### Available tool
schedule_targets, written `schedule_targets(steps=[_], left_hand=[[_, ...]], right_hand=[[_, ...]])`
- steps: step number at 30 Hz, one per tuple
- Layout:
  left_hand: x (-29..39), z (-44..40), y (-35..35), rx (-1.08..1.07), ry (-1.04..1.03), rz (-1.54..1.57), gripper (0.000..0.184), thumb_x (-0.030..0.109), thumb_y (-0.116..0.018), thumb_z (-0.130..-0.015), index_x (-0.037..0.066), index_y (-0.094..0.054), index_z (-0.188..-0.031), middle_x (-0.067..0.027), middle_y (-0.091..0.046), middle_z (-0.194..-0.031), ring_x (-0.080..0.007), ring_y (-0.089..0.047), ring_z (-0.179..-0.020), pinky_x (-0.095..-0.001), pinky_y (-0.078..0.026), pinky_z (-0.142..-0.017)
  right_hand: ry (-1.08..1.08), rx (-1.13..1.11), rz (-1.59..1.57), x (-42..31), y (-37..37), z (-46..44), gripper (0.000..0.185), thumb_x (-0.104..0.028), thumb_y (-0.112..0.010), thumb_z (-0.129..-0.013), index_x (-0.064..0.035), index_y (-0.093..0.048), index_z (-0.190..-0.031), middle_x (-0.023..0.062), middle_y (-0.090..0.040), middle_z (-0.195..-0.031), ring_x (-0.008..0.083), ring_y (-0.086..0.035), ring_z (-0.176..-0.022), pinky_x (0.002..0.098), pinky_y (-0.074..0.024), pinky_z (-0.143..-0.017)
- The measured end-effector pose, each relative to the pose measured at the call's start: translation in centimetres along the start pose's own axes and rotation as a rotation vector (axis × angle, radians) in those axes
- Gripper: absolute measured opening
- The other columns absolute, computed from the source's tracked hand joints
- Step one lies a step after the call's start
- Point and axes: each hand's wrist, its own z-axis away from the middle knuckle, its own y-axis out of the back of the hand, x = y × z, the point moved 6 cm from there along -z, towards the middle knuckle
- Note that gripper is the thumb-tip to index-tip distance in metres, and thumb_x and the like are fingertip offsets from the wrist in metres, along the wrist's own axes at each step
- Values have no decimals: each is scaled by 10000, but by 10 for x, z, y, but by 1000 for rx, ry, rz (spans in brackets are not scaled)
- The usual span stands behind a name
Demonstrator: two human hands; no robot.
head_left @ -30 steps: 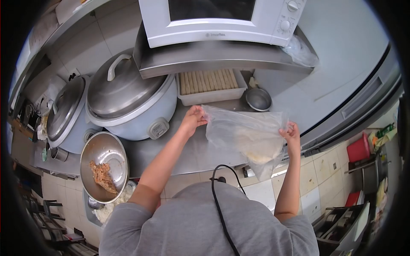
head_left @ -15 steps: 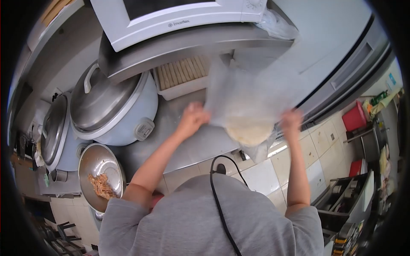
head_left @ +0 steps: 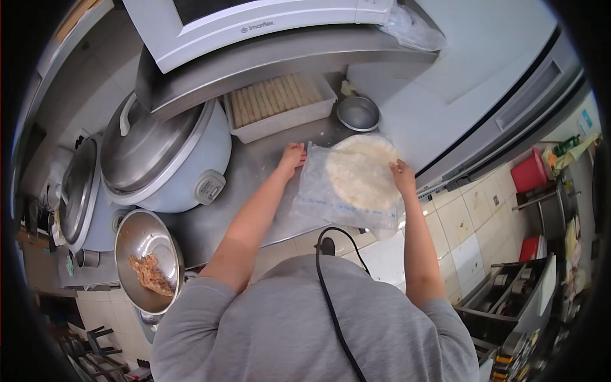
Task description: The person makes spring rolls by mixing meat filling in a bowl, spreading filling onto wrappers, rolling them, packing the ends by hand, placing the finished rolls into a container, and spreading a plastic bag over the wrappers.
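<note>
A stack of thin, round, pale wrappers (head_left: pixel 363 167) lies on the steel counter. A clear plastic bag (head_left: pixel 312 197) with blue print spreads around its left and near sides; whether the sheets are inside the bag or partly over it, I cannot tell. At the bag's upper left edge, my left hand (head_left: pixel 293 158) is closed, gripping the plastic. My right hand (head_left: pixel 401 175) pinches at the right edge of the stack, where plastic and wrappers meet. Behind them stand a white tray (head_left: pixel 283 122) of pale rolls in a row and a small metal bowl (head_left: pixel 358 113).
Two large rice cookers (head_left: pixel 165 153) stand on the left. Nearer is a tilted metal bowl (head_left: pixel 147 219) holding an orange-brown filling (head_left: pixel 151 275). A white microwave (head_left: pixel 261 28) sits on the shelf (head_left: pixel 267 71) above the counter. A refrigerator (head_left: pixel 496 134) borders the right side.
The plastic bag, raised and blurred before, now lies lower and flatter about the wrappers. My right hand has moved left. The small metal bowl and more of the tray have come into sight.
</note>
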Motion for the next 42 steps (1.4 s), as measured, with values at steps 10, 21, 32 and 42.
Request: schedule_targets(steps=[10,21,32,42], left_hand=[[19,-16,72,-87,-74,243,317,28,-699,-750,91,-453,-941,-83,-622,-917,-119,-553,-726,-229,-378,-550],[45,20,63,-384,-72,176,299,119,-680,-810,80,-574,-1087,-40,-648,-933,-131,-610,-879,-273,-470,-748],[189,119,31,-106,-685,-87,145,113,-689,-803,35,-650,-920,-33,-682,-859,-103,-622,-795,-240,-476,-724],[147,160,93,-67,-667,-164,257,57,-652,-817,44,-547,-1051,-106,-669,-973,-159,-620,-938,-277,-468,-819]], right_hand=[[59,-77,-156,-17,42,-26,84,-97,-630,-804,-48,-654,-867,68,-644,-743,176,-578,-663,296,-459,-641],[298,-310,-495,-130,18,-104,65,-46,-633,-806,-8,-611,-853,56,-605,-711,115,-520,-654,249,-430,-633],[780,-468,-440,-323,15,-39,96,-141,-658,-790,-51,-626,-783,49,-619,-699,196,-565,-723,383,-368,-919],[992,-263,-314,-330,89,-12,73,-119,-658,-780,-51,-634,-778,46,-605,-648,220,-580,-725,341,-409,-827]])
